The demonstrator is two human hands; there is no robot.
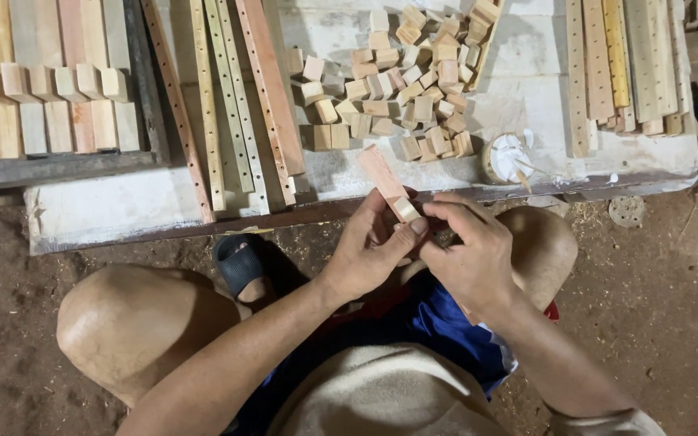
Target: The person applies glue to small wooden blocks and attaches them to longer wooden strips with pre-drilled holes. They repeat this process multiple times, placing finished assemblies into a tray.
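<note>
a view looking down from a person's head at their own lap and two bare hands, as they squat on a dirt floor in front of a low pale workbench (107,211).

the left hand (367,252) is closed around the lower end of a short flat wooden strip (383,176), thumb pressed along its side. the strip slants up and away from the hands toward the bench edge. the right hand (472,252) is curled in, its fingertips pinching a small pale wooden block (405,209) against the near end of the strip, so both hands meet at that one spot, just above the knees.

on the bench behind the hands lies a loose heap of small wooden blocks (401,81), many of them, in no order. just right of the heap sits a small round pot of white glue (506,157) with a stick in it. to the left of the heap several long thin slats with rows of holes (232,105) lie side by side. at the far left a rack of strips with blocks already fixed to their ends (58,105) stands in a neat row. at the far right is another stack of drilled slats (624,64).

judging by this, a good batch of strips is finished, one is in hand, and the large heap of blocks suggests much work is left.
</note>
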